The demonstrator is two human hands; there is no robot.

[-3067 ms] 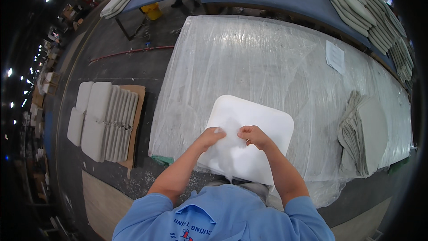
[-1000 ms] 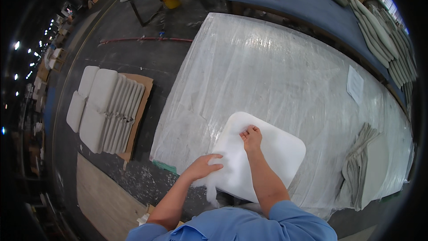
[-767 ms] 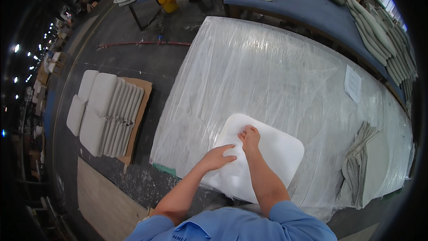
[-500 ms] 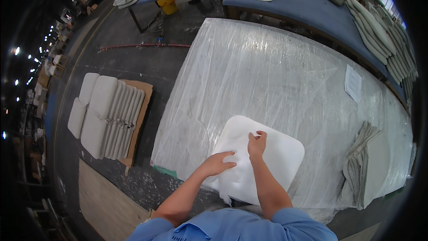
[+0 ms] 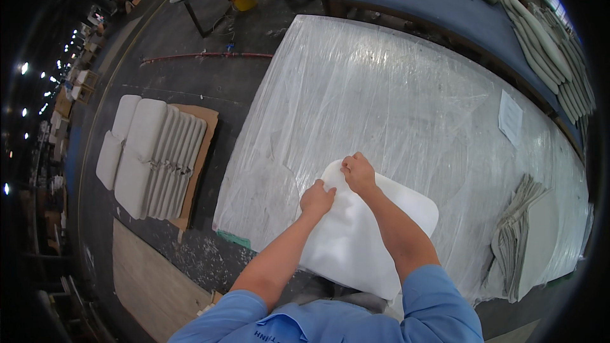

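A white rounded-corner foam pad [image 5: 349,241] lies in front of me at the near edge of a large plastic-wrapped block [image 5: 356,89]. Both of my hands are at the pad's far left corner. My left hand [image 5: 318,198] has its fingers closed on the pad's left edge, thumb uppermost. Just beyond it, my right hand [image 5: 358,173] pinches the far edge by that corner, its forearm crossing over the pad. The fingertips under the pad are hidden.
To the right, a bundle of grey fabric covers [image 5: 527,241] rests on the wrapped block, with a paper sheet [image 5: 510,117] farther back. Stacked pale cushions [image 5: 140,159] stand on cardboard at left. Blue tables [image 5: 432,6] holding folded pads run along the back; another person is partly visible there.
My hands have moved from the pad's middle and left side to its far left corner and closed on its edges. The pad's near edge now looks smooth, without the ragged bit hanging there.
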